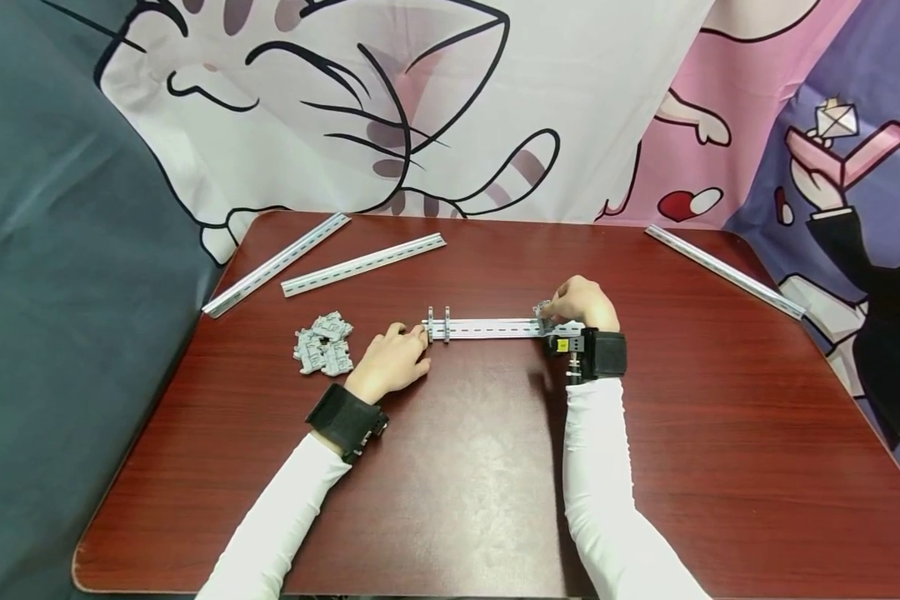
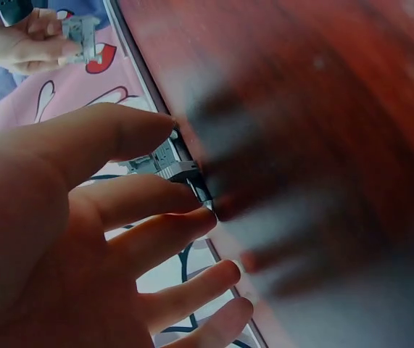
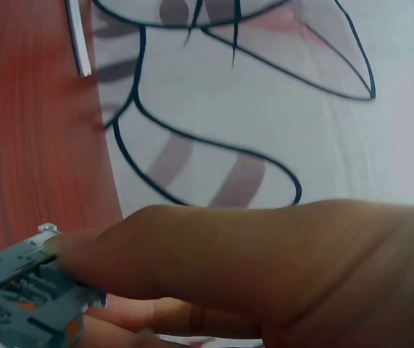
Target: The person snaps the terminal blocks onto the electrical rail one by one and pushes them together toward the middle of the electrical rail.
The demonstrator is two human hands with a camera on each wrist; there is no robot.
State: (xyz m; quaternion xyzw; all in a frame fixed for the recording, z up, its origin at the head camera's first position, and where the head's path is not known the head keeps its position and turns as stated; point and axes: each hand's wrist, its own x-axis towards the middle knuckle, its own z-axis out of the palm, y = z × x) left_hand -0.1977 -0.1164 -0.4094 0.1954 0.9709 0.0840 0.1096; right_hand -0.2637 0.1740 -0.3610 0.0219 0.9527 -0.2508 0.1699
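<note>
A slotted metal DIN rail (image 1: pixel 491 328) lies crosswise on the table, with two thin grey terminal blocks (image 1: pixel 438 324) standing on it near its left end. My left hand (image 1: pixel 392 360) is at that end, its fingertips at the rail and its thumb apart from it. In the left wrist view its fingers are loosely extended. Over the rail's right end, my right hand (image 1: pixel 581 302) pinches another grey terminal block (image 3: pixel 32 290) between thumb and fingers. Orange parts show inside that block. Whether it touches the rail cannot be told.
Several grey terminal blocks (image 1: pixel 324 343) lie piled left of my left hand. Two more slotted rails (image 1: pixel 277 265) (image 1: pixel 363 265) lie at the back left. One rail (image 1: pixel 723 271) lies along the back right edge. A printed curtain (image 1: pixel 450 108) hangs behind the table (image 1: pixel 720 467).
</note>
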